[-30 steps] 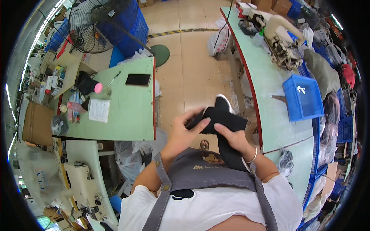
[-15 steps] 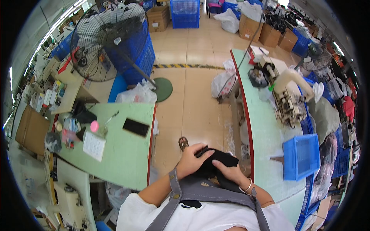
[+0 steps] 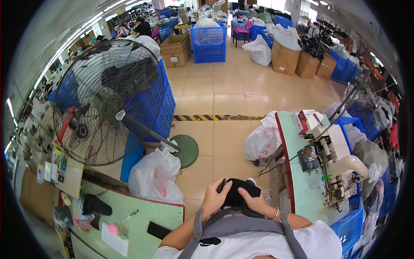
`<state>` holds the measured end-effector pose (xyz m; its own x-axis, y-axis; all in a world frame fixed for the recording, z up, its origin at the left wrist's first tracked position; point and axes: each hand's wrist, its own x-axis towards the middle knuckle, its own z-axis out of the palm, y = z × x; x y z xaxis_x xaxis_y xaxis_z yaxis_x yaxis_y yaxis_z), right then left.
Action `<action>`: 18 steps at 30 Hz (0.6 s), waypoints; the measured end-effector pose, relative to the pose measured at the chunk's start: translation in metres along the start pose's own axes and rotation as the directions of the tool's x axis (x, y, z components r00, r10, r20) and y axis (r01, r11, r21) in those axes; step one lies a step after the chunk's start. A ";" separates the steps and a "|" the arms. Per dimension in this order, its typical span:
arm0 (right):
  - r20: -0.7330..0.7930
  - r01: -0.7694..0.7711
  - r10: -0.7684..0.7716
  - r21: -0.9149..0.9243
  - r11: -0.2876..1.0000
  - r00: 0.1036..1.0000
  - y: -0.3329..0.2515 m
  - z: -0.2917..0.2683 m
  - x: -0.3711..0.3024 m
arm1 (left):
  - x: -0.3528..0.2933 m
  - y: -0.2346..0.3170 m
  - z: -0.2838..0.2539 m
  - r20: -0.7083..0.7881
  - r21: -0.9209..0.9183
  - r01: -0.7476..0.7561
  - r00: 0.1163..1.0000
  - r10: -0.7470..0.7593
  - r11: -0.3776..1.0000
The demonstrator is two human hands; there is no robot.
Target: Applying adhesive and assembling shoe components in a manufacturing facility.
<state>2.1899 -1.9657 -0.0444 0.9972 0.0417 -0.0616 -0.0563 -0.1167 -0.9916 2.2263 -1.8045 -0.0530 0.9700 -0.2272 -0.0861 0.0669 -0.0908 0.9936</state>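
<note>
A black shoe upper (image 3: 237,192) sits in front of my chest, held in both hands. My left hand (image 3: 214,199) grips its left side, fingers curled over the top edge. My right hand (image 3: 254,202), with a thin bracelet at the wrist, presses on its right side. A grey apron strap crosses below my hands.
A green table (image 3: 148,216) at lower left carries a black phone (image 3: 157,230), a paper sheet and a pink object. A sewing machine (image 3: 338,166) stands on the green table to my right. A big floor fan (image 3: 110,101), white bags, blue crates and cardboard boxes stand ahead.
The view has swung up from the tables toward the far room. My hands stay on the black shoe upper, now lower in the picture.
</note>
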 end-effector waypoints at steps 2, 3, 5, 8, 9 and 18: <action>-0.035 0.078 -0.077 0.031 0.996 0.996 0.013 -0.006 0.053 | 0.044 -0.001 -0.002 -0.081 -0.120 -0.115 0.991 0.106 0.986; -0.053 0.107 -0.106 0.026 0.994 0.993 0.014 -0.011 0.079 | 0.065 -0.005 -0.008 -0.074 -0.111 -0.106 0.992 0.098 0.988; -0.073 0.089 -0.083 0.076 0.993 0.994 0.023 -0.019 0.132 | 0.107 -0.016 -0.019 0.056 0.158 -0.063 0.997 0.055 0.985; -0.014 0.062 -0.061 0.092 0.994 0.998 0.027 -0.030 0.206 | 0.170 -0.012 -0.016 -0.182 0.180 -0.020 0.982 0.053 0.984; -0.006 0.118 -0.118 0.126 0.985 0.993 0.027 -0.031 0.231 | 0.193 -0.010 -0.013 -0.249 0.254 -0.084 0.957 0.149 0.964; -0.106 0.412 -0.403 0.090 0.907 0.909 0.000 -0.093 0.448 | 0.411 0.043 -0.013 -0.383 0.209 -0.149 0.897 0.221 0.967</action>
<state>2.6416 -2.0396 -0.0615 0.9344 -0.0201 0.3555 0.3556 0.0007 -0.9346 2.6312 -1.8893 -0.0444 0.9744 0.1472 0.1700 -0.1284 -0.2568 0.9579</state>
